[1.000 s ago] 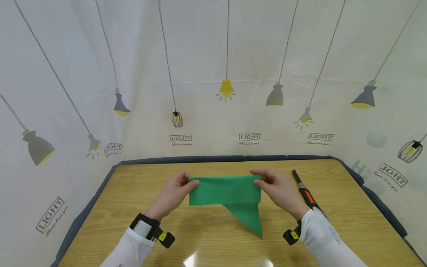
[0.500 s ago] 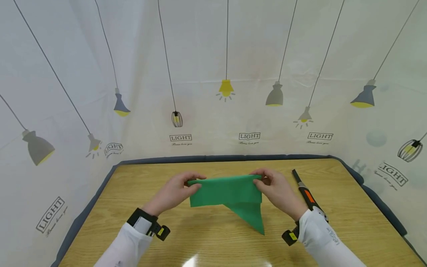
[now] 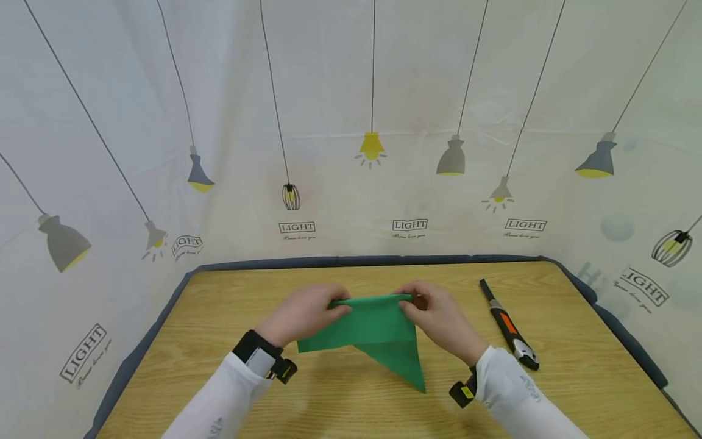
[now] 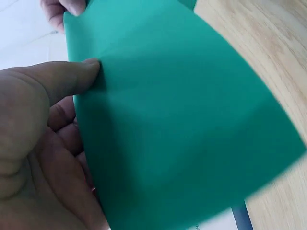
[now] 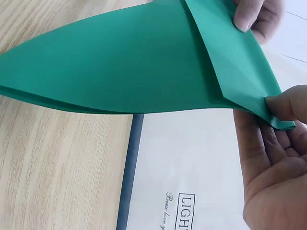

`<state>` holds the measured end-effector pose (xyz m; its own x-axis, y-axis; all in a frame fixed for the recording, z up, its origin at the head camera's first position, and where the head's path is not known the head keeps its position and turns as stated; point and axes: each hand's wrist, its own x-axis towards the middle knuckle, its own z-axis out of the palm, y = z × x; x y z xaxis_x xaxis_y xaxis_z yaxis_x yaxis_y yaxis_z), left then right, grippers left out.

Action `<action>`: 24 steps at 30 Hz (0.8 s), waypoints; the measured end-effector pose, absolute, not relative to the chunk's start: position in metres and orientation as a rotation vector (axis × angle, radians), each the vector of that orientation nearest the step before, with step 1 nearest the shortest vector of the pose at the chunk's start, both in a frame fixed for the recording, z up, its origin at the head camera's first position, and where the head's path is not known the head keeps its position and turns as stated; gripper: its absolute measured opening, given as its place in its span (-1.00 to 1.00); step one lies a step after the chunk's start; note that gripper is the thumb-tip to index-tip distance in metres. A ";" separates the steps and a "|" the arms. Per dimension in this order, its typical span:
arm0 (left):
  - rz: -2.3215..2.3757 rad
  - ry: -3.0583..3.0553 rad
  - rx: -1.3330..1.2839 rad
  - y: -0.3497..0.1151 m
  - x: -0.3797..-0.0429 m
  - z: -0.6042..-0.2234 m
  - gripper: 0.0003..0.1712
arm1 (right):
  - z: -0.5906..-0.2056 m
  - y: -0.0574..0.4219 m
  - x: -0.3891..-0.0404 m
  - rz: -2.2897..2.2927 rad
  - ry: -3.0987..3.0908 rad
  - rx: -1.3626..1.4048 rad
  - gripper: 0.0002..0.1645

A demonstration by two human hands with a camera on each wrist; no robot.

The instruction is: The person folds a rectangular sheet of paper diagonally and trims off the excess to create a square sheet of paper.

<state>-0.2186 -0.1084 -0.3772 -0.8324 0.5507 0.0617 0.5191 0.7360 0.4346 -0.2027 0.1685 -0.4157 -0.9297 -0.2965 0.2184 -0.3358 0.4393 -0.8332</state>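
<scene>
A folded sheet of green paper (image 3: 378, 323) is held up above the table, its top edge level and a pointed flap hanging down at the right. My left hand (image 3: 309, 312) pinches the top edge left of the middle, thumb in front and fingers behind. At the top right corner my right hand (image 3: 439, 314) pinches the same edge. In the left wrist view the left thumb presses on the broad face of the green paper (image 4: 182, 110). The right wrist view shows a folded-over strip along the top of the green paper (image 5: 129, 62), with the right thumb on its corner.
A utility knife (image 3: 509, 326) with a black and orange handle lies on the wooden table (image 3: 219, 305) to the right of my right hand. A white curtain (image 3: 329, 91) printed with lamps hangs behind the table and along its sides.
My left hand has slid inward along the top edge of the paper. My right hand has shifted left with the paper, so the knife's whole handle now shows.
</scene>
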 end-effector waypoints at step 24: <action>0.778 2.804 0.900 -0.080 -0.212 -0.372 -0.87 | -0.416 0.157 -0.198 1.768 -2.585 0.585 -0.82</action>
<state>-0.2120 -0.0802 -0.3717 -0.8213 0.5671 0.0626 0.5183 0.6957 0.4974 -0.1976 0.1569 -0.4156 -0.9315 -0.3226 0.1680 -0.2735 0.3170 -0.9081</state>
